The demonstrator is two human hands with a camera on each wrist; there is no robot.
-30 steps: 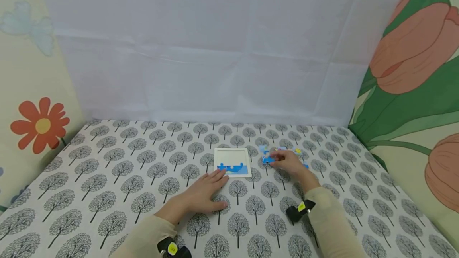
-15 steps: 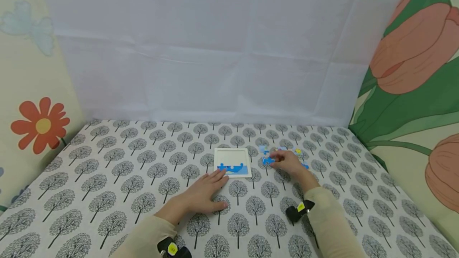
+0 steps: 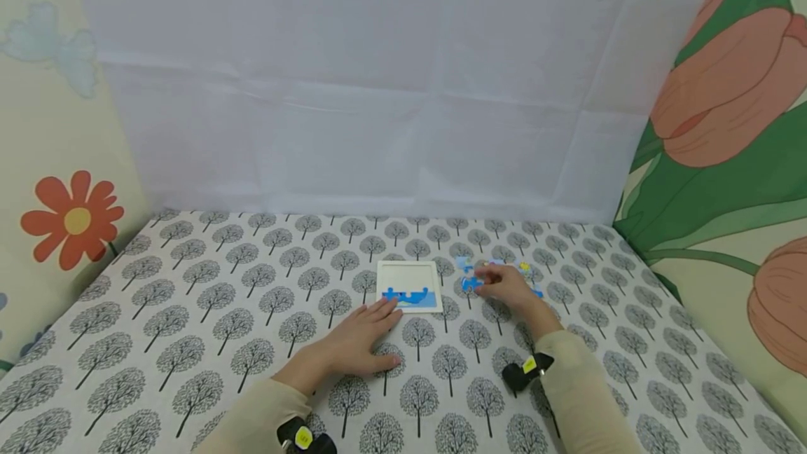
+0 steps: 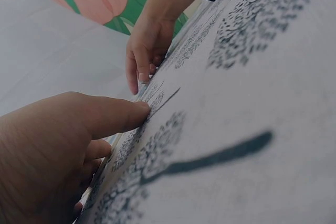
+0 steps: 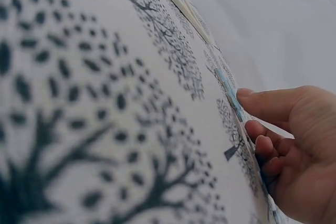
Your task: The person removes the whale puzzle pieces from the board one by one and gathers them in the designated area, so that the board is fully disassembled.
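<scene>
A white-framed puzzle tray (image 3: pixel 407 265) lies flat on the cloth, with blue puzzle pieces (image 3: pixel 410 296) along its near side. My left hand (image 3: pixel 353 342) rests beside it, straight fingertips on its near left corner and thumb spread to the right. To the right of the tray, my right hand (image 3: pixel 506 286) pinches a blue puzzle piece (image 3: pixel 469 284) at its right edge, low over the cloth. In the right wrist view, the thumb and curled fingers (image 5: pixel 265 148) are at the edge of flat pieces (image 5: pixel 229 95); the exact contact is partly hidden.
More loose pieces lie around the right hand, including a light blue one (image 3: pixel 463 262) and one with a yellow shape (image 3: pixel 524 266). The right hand covers part of this group. Tree-patterned cloth (image 3: pixel 252 363) covers the table, and a white sheet (image 3: pixel 353 90) hangs behind it.
The blue piece at my right fingertips has shifted and turned very slightly. Both hands keep practically the same place, and the tray has not moved.
</scene>
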